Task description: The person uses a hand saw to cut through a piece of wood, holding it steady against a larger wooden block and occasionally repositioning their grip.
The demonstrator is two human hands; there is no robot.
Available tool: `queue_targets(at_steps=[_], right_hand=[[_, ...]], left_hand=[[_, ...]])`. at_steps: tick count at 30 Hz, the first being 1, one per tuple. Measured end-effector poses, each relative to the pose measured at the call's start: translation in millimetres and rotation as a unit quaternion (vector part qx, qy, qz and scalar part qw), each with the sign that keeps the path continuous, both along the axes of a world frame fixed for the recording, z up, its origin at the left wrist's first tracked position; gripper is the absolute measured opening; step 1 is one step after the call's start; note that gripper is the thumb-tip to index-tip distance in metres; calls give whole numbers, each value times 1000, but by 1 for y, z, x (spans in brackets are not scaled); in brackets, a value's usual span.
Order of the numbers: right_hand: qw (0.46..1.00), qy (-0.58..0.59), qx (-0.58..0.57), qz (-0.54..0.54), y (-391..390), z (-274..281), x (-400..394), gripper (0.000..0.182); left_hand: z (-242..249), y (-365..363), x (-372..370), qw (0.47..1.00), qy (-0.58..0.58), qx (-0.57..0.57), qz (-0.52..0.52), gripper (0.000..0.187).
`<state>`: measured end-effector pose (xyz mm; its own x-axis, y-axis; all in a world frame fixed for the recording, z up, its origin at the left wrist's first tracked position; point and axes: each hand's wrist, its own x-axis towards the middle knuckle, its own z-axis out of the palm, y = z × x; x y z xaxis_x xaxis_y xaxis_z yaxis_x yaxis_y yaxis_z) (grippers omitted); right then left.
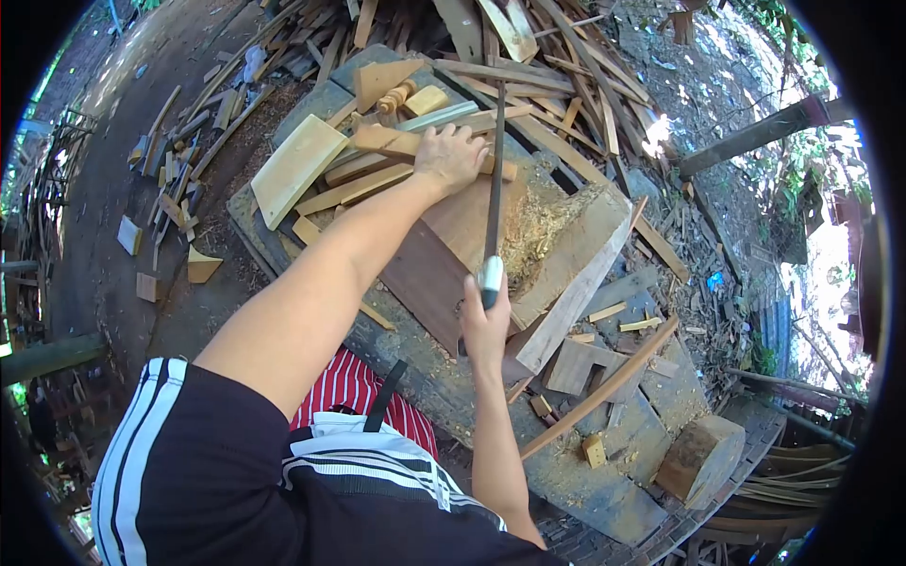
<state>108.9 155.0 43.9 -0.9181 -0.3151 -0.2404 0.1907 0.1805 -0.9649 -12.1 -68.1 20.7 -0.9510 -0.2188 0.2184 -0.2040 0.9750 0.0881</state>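
My left hand (pixel 453 158) grips a shaped piece of wood (pixel 387 141) from above and holds it against the work table. My right hand (pixel 486 325) is closed round the handle of a handsaw (pixel 495 208). Its long dark blade points away from me and crosses the shaped wood near its right end, just right of my left fingers. I see the blade nearly edge-on, so its teeth cannot be made out. Under the saw handle lies a wide brown board (pixel 439 274). Sawdust and shavings (pixel 538 226) are heaped right of the blade.
A thick plank (pixel 585 274) stands right of the saw. Left of my hand lie a pale board (pixel 300 170) and several sticks. A turned wooden piece (pixel 396 96) is behind. A wood block (pixel 700 462) sits at the table's right end. Scrap wood (pixel 566 85) is piled beyond.
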Motion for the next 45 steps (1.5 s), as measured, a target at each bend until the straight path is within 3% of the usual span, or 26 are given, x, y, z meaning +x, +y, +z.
queue_targets(at_steps=[3,5,6,10,12,13,15,18,21,23,26,28,31,35,37,38,39,40,41,43,45], right_hand=[[997,-59,-50,-2,10,-12,7,32],[1000,-11,3,3,44,-9,46,43],[999,-43,1,1,68,0,75,48],[997,-72,9,24,102,17,107,56],[998,-66,-19,-1,74,-4,71,37],[999,-7,-33,-3,45,3,41,27],[998,-36,-55,-19,10,-22,12,24],[996,-76,-52,-22,35,-8,43,26],[999,-37,3,-25,81,21,100,31],[986,-163,-3,-29,86,51,105,46],[989,-150,12,13,36,52,28,48],[995,-99,1,13,1,5,-11,46],[995,-99,1,12,15,18,6,44],[997,-71,8,-8,71,26,94,34],[990,-129,-11,-53,68,52,97,36],[991,-126,-13,-36,57,55,73,35],[998,-45,-33,-29,42,37,49,33],[993,-113,-34,-10,29,29,25,31],[999,-22,-36,-8,15,-10,8,31],[995,-99,-19,-22,-5,5,-10,46],[993,-121,-11,-17,-2,16,-13,47]], left_hand=[[-2,4,-6,999,-15,11,45,30],[-5,3,-8,998,-14,10,55,30],[-6,5,-11,998,-13,15,64,30],[-7,5,-3,999,12,16,26,30],[-5,4,-5,1000,-2,25,17,30],[-4,4,-4,1000,-1,23,13,30],[-7,7,-4,1000,-3,10,24,30],[-6,6,-5,999,-7,8,35,30],[-5,2,-7,1000,-9,15,14,30],[-5,1,-2,1000,-8,8,-10,30],[-5,5,-7,1000,-6,26,5,30],[-4,2,-5,1000,-15,13,0,30],[2,5,-5,999,-25,22,14,30],[-3,6,-2,999,5,8,31,28],[-6,4,-3,999,41,11,3,25],[-4,3,-8,999,45,9,-1,25],[-5,2,-9,999,44,11,-17,24],[-7,1,-6,999,38,11,-32,24],[-11,0,-8,999,36,6,-33,24],[-16,0,-22,996,85,2,-3,23],[-17,-6,-27,995,95,-3,-28,23]])
